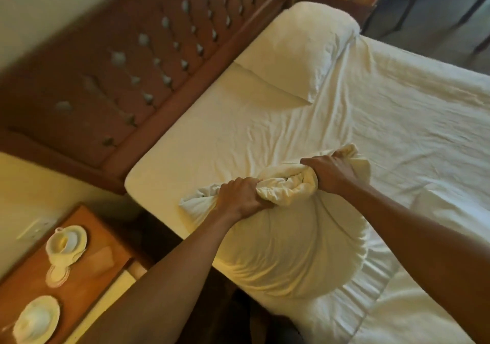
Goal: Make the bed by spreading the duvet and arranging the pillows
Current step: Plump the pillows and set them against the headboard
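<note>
1. Fingers [250, 186] of the left hand [238, 199] were curled tight round a bunch of cloth at the open end of the pillow [291, 251]. The right hand [330, 175] had the same fully closed grip a bit further along that end.
2. My guess at why: holding both sides of the opening lets you shake the filling down into the case and plump it before it goes at the head.
3. That pillow hung fat and rounded over the near edge of the bed [143, 182]. Couldn't tell if its bottom rested on the bed or hung just clear.
4. A second pillow [294, 49] lay flat at the far corner, right against the headboard [119, 73]. The spot beside it was bare sheet [212, 137], so that's probably where the held one belongs.
5. What looked like the duvet [411, 137] was spread over the rest of the bed, pretty wrinkled, and stopped short of the pillow zone. I'd call the spreading mostly done and the pillows half done.
6. Off to the left, a wooden worktop [111, 240] carried a cup [63, 240] and a plate [37, 319], well apart from the bedding, so nothing to knock.
7. No brands, labels or writing anywhere that I could read, and the whole shot was a bit blurry anyway.
</note>
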Demonstrator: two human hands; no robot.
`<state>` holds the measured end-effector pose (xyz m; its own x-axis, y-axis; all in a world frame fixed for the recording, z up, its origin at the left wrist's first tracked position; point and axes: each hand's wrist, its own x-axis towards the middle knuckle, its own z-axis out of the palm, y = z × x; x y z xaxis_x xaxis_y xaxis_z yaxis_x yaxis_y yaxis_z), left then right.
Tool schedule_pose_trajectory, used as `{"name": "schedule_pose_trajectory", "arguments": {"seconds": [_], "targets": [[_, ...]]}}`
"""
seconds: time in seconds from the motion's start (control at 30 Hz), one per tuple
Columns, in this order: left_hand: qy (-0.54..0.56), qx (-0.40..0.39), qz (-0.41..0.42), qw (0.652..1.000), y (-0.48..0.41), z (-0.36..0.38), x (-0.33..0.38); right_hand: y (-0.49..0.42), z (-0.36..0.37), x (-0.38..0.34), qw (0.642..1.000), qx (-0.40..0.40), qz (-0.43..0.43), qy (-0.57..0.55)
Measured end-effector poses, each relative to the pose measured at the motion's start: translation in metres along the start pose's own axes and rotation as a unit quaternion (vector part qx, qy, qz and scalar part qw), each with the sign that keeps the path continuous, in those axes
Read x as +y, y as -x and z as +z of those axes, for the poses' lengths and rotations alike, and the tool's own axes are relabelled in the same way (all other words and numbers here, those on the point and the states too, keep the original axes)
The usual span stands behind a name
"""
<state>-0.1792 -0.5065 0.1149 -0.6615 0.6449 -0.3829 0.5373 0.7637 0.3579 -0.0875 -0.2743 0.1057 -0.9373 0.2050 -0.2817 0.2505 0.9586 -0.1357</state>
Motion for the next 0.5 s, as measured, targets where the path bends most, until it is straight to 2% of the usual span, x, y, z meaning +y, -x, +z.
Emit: {"name": "schedule_pose_trajectory", "arguments": {"seconds": [0.27, 0.5], "targets": [[0.103, 0.086, -0.123, 0.983, 0.017, -0.040, -0.065, -0.106, -0.057, -0.080, 0.987, -0.037, -0.124, 0.091], [0.156, 0.051, -0.184, 0.969, -0.032, -0.080, -0.158, -0.218, -0.068, -0.157, 0.976, -0.124, -0.133, 0.116]]}}
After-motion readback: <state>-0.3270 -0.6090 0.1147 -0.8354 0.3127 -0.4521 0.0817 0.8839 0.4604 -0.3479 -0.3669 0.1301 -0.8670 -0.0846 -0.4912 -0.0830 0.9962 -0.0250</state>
